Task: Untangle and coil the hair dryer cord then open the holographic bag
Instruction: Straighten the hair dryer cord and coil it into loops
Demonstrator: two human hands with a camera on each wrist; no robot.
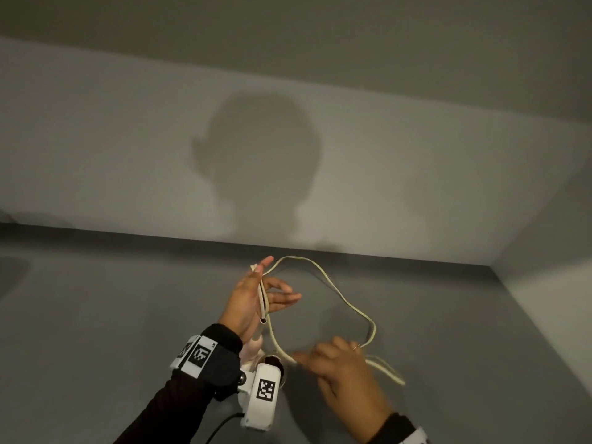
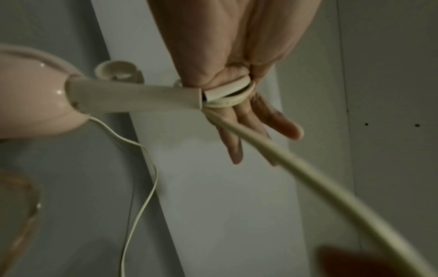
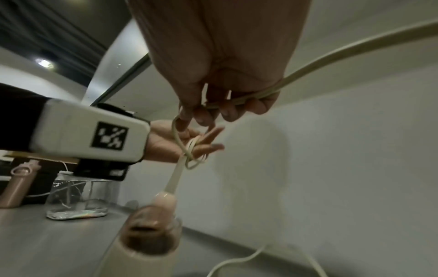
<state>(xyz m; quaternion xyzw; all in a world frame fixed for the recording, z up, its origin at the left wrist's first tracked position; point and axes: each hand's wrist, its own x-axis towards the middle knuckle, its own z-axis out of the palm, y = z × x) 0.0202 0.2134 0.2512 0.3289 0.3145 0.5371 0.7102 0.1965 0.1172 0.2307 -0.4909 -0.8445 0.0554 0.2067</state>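
We see a flat, matt grey tabletop (image 1: pixel 112 315) under both hands, meeting a pale wall beyond them. A clear plastic bag with an iridescent base (image 3: pixel 78 200) stands on it past our left wrist, a tall pinkish-brown bottle (image 3: pixel 14 187) just beyond that.

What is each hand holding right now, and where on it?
Left hand holds the cord near the dryer end, loops around its fingers. Right hand pinches a free stretch further along.
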